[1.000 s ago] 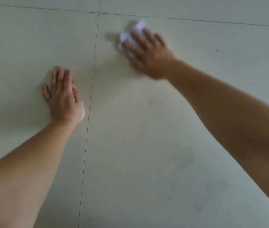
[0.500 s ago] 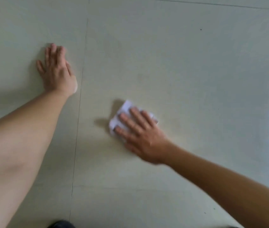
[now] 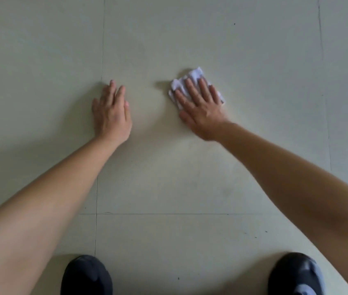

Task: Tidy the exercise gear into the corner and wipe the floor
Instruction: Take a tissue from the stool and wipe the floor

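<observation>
Pressing flat with straight fingers, the right hand (image 3: 200, 107) covers most of a crumpled white cloth (image 3: 194, 78) on the pale tiled floor (image 3: 254, 60). Beside it, well apart, the left hand (image 3: 111, 113) rests open-palmed. Two dark shoes (image 3: 86, 275) are cut off below.

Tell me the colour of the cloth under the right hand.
The cloth is white, seen best in the head view.

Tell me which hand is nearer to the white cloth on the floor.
Right. The right hand lies flat on the white cloth, fingers straight, pressing it to the floor. The left hand rests flat on the floor to the cloth's left, apart from it.
</observation>
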